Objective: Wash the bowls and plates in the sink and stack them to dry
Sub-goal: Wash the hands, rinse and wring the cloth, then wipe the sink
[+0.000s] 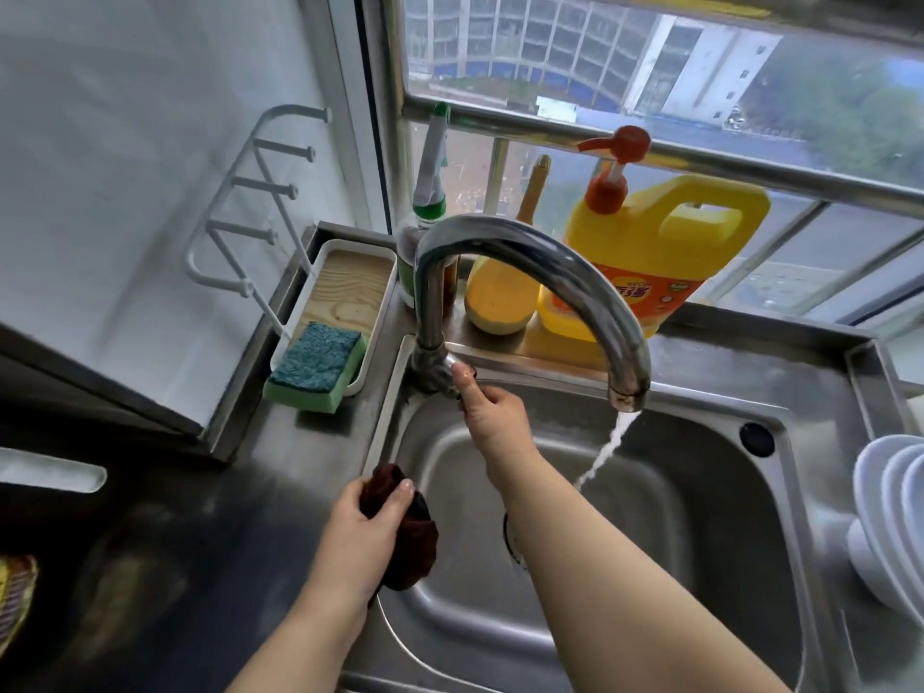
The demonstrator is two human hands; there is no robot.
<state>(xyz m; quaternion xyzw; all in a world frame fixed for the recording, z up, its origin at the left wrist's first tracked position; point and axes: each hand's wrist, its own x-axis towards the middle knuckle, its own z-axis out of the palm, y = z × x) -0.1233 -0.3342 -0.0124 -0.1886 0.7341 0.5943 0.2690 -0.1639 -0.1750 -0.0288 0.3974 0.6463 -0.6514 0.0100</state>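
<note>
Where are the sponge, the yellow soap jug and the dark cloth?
sponge (316,361): head view, on its blue scrubbing top.
yellow soap jug (650,242): head view, on its yellow body below the handle.
dark cloth (412,547): head view, on the bunched part below the left hand.

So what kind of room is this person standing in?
Most likely a home kitchen: a stainless steel sink under a running faucet, a yellow dish soap jug on the window ledge, and washed white dishes stacked at the right.
</note>
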